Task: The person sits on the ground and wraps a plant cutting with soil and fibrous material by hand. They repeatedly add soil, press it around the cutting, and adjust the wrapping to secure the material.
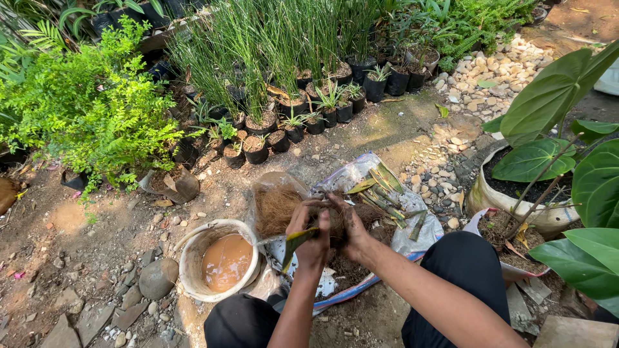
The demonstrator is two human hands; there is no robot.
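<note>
Both hands (329, 225) grip fibre clump (330, 222) btwn them.

Soil-caked plant cutting (298, 240), upright, handheld

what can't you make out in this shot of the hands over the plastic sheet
- Head view: what the left hand and right hand grip; the fingers cover the clump, only a green leaf pokes out.
- The bucket: its depth and bottom, hidden by muddy brown water.
- The person's legs, cut off by the bottom edge.
- The white pot on the right: its soil and stems are partly covered by big leaves.
</note>
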